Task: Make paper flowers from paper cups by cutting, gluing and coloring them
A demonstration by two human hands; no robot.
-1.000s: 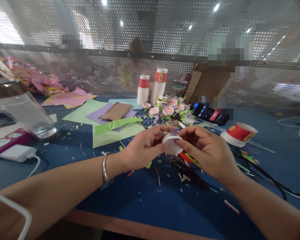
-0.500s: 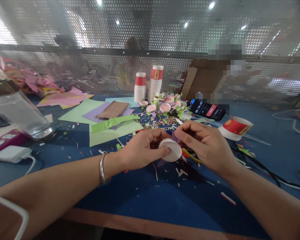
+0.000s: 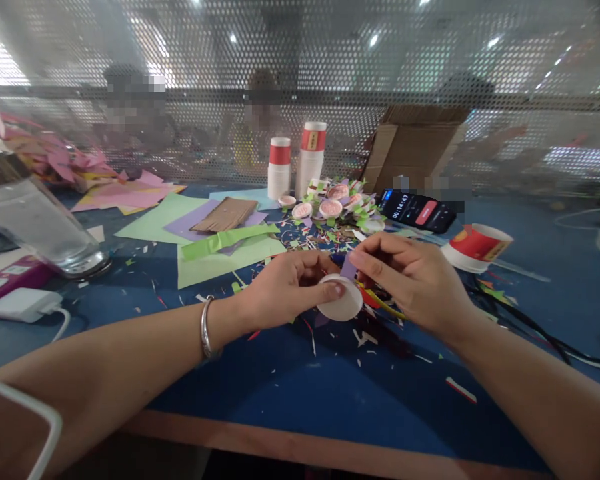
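Note:
Between my hands is a white round paper cup bottom (image 3: 341,303). My left hand (image 3: 293,287) is closed on it, the thumb lying across its face. My right hand (image 3: 405,273) pinches a small purple paper strip (image 3: 349,268) that stands at the upper rim of the white disc. Whether the strip is stuck to the rim I cannot tell. Just below and behind my right fingers lies something with red and yellow handles (image 3: 380,303), partly hidden; it looks like scissors. Beyond my hands is a pile of cup bottoms with green and purple paper bits (image 3: 335,207).
Stacked paper cups (image 3: 310,157) stand at the back, a cut red-and-white cup (image 3: 477,248) at right beside a phone (image 3: 417,210). Coloured paper sheets (image 3: 147,220) and a glass of water (image 3: 45,223) are at left. Black cables (image 3: 530,327) cross the right side; paper scraps litter the blue table (image 3: 300,393).
My right hand has lifted slightly, and more of the purple strip shows above the disc. The white disc has tilted a little in my left hand. The view has shifted slightly.

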